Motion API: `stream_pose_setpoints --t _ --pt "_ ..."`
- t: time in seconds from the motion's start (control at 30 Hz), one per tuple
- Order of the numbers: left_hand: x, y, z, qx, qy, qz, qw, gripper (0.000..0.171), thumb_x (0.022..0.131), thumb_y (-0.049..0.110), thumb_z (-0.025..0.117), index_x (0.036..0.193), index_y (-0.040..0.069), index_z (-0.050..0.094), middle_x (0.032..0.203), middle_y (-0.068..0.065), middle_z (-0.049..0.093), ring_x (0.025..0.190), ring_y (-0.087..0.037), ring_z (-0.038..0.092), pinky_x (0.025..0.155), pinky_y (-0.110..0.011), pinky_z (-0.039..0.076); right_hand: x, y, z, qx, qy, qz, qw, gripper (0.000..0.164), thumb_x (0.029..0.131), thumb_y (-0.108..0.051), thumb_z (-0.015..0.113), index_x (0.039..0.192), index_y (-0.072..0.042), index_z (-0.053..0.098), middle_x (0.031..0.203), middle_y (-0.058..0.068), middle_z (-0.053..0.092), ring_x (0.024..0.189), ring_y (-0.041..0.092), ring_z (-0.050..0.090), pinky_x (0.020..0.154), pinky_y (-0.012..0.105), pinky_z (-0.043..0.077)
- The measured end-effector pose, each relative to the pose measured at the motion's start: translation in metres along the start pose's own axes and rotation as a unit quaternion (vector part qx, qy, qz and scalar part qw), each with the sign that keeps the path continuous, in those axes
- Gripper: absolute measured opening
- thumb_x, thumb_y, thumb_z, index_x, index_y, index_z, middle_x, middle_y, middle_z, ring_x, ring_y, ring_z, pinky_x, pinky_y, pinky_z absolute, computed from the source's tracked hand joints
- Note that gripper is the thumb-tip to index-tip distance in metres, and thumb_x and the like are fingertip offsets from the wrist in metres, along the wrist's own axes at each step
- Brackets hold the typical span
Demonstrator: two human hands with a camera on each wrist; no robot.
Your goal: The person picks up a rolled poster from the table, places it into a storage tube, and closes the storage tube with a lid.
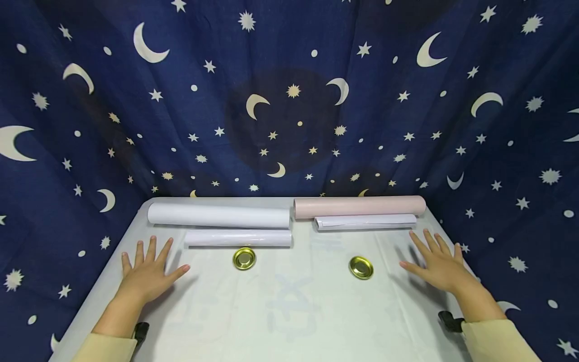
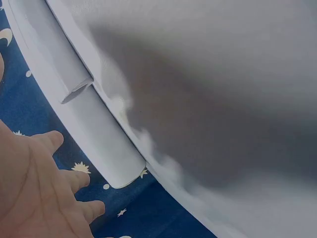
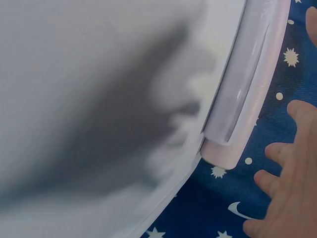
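Note:
My left hand point(image 1: 146, 274) hovers with spread fingers over the left side of the table and holds nothing. On the other side my right hand point(image 1: 440, 264) is likewise spread and bare. Nearest the left hand lie a large white roll point(image 1: 219, 215) and a thinner white roll point(image 1: 238, 238). Beyond the right fingertips lie a pink roll point(image 1: 359, 206) and a slim glossy white roll point(image 1: 366, 222) along its front. Two small round gold dishes point(image 1: 244, 258) sit between the hands; the right one is another gold dish point(image 1: 361, 267). In the right wrist view the pink roll point(image 3: 225, 156) shows behind the white one.
A white cloth-covered table point(image 1: 253, 311) bears everything, with faint marks showing through. Dark blue fabric point(image 1: 289, 105) with moons and stars hangs behind and at both sides. Each forearm has a black strap device point(image 1: 450, 322) at the wrist.

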State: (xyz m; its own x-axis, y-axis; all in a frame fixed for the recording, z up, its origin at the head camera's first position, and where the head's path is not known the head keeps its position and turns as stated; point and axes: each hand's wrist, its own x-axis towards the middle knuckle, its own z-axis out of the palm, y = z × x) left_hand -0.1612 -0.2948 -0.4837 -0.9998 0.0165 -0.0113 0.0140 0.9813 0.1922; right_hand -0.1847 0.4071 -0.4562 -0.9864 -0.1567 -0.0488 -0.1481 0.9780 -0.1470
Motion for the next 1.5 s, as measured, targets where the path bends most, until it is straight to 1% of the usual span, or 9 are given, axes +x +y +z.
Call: stream_pose_setpoints --t 0.13,0.23,0.4,0.57,0.73,1.0,1.17,1.27,1.5 --pt "0.004 0.003 -0.002 -0.006 0.0 0.005 1.0 0.098 0.091 0.075 0.045 0.159 0.009 0.021 0.159 -0.037 0.006 0.142 -0.061 -0.003 0.105 -0.077 -0.013 0.007 -0.004 -0.002 0.006 0.008 -0.004 1.0 0.096 0.093 -0.068 0.051 0.162 -0.017 0.009 0.162 0.03 0.001 0.145 0.057 0.001 0.102 0.077 -0.019" --pt "0.008 0.006 -0.004 -0.013 -0.003 0.01 0.9999 0.096 0.092 0.074 0.046 0.159 0.008 0.022 0.158 -0.037 0.006 0.142 -0.062 -0.003 0.105 -0.078 -0.011 0.012 -0.008 -0.004 0.009 0.013 -0.007 1.0 0.095 0.093 -0.068 0.052 0.162 -0.015 0.013 0.162 0.031 0.005 0.145 0.057 0.002 0.103 0.077 -0.017" --pt "0.016 0.011 -0.007 -0.026 0.008 0.03 0.9992 0.093 0.093 0.07 0.049 0.158 0.008 0.025 0.158 -0.037 0.009 0.143 -0.062 0.001 0.107 -0.077 -0.006 0.021 -0.014 -0.004 0.021 0.026 -0.018 0.999 0.091 0.093 -0.067 0.053 0.159 -0.011 0.024 0.161 0.032 0.011 0.145 0.057 0.003 0.105 0.08 -0.007" --pt "0.025 0.016 -0.007 -0.04 0.017 0.052 0.9977 0.091 0.093 0.069 0.05 0.158 0.01 0.026 0.16 -0.033 0.01 0.144 -0.06 0.004 0.109 -0.075 -0.006 0.029 -0.018 -0.003 0.032 0.045 -0.036 0.998 0.085 0.094 -0.062 0.057 0.156 -0.009 0.032 0.159 0.032 0.017 0.144 0.056 0.009 0.105 0.08 -0.003" --pt "0.034 0.019 -0.004 -0.045 0.025 0.071 0.9961 0.091 0.093 0.069 0.05 0.158 0.009 0.026 0.16 -0.033 0.011 0.144 -0.058 0.006 0.11 -0.075 -0.006 0.039 -0.016 0.002 0.031 0.076 -0.052 0.995 0.077 0.095 -0.054 0.06 0.152 -0.008 0.038 0.156 0.033 0.024 0.142 0.056 0.015 0.105 0.08 0.003" --pt "0.059 0.033 0.0 -0.048 0.051 0.119 0.9904 0.085 0.095 0.064 0.052 0.157 0.011 0.029 0.162 -0.029 0.013 0.147 -0.053 0.008 0.113 -0.071 0.002 0.06 -0.017 0.003 0.056 0.126 -0.063 0.988 0.063 0.095 -0.044 0.066 0.143 -0.007 0.05 0.152 0.031 0.034 0.137 0.059 0.024 0.101 0.078 0.019" --pt "0.073 0.041 0.001 -0.053 0.06 0.135 0.9876 0.084 0.096 0.064 0.051 0.157 0.011 0.029 0.163 -0.027 0.014 0.148 -0.051 0.01 0.115 -0.068 0.002 0.074 -0.022 0.004 0.068 0.132 -0.072 0.986 0.059 0.094 -0.038 0.069 0.141 -0.006 0.053 0.15 0.029 0.038 0.136 0.056 0.027 0.1 0.077 0.02" --pt "0.08 0.046 0.0 -0.051 0.057 0.139 0.9873 0.084 0.096 0.063 0.051 0.158 0.011 0.028 0.163 -0.027 0.014 0.148 -0.05 0.009 0.115 -0.067 0.001 0.08 -0.024 0.006 0.072 0.135 -0.08 0.985 0.057 0.093 -0.035 0.071 0.14 -0.005 0.054 0.148 0.028 0.04 0.136 0.053 0.029 0.101 0.075 0.021" --pt "0.095 0.061 -0.002 -0.061 0.044 0.149 0.986 0.081 0.097 0.058 0.054 0.158 0.014 0.027 0.163 -0.026 0.016 0.148 -0.049 0.009 0.116 -0.066 -0.001 0.088 -0.024 0.011 0.077 0.157 -0.107 0.979 0.052 0.091 -0.027 0.074 0.136 -0.005 0.058 0.144 0.027 0.046 0.135 0.05 0.034 0.105 0.072 0.02"
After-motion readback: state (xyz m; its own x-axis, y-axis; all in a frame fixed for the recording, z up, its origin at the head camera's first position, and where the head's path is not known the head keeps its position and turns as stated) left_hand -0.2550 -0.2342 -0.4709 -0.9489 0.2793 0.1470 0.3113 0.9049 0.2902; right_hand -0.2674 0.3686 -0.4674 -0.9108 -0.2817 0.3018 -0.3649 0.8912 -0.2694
